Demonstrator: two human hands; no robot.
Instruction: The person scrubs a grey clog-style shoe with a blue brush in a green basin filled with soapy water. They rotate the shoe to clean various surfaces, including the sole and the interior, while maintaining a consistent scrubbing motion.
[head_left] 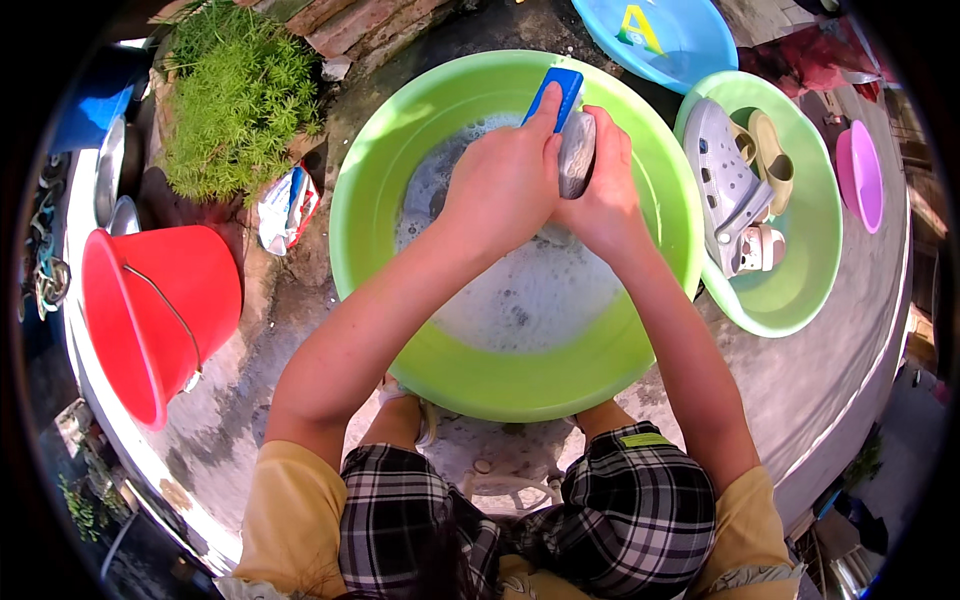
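In front of me stands a large lime-green basin (520, 385) with foamy, greyish soapy water (525, 295) in its bottom. Above the water, my left hand (505, 180) grips a blue-backed scrubbing brush (560, 92), with the index finger stretched along its back. My right hand (608, 195) is wrapped around what looks like a grey shoe (577, 155), its narrow textured side showing. The hands meet over the far half of the basin, brush and shoe close together. The brush's bristles and most of the shoe are hidden by my fingers.
A paler green basin (820, 270) at the right holds a grey clog (722, 175) and several other shoes. Behind it are a blue basin (690, 50) and a pink basin (866, 180). At the left, a red bucket (195, 285) lies near a crumpled packet (287, 210) and a green plant (235, 110).
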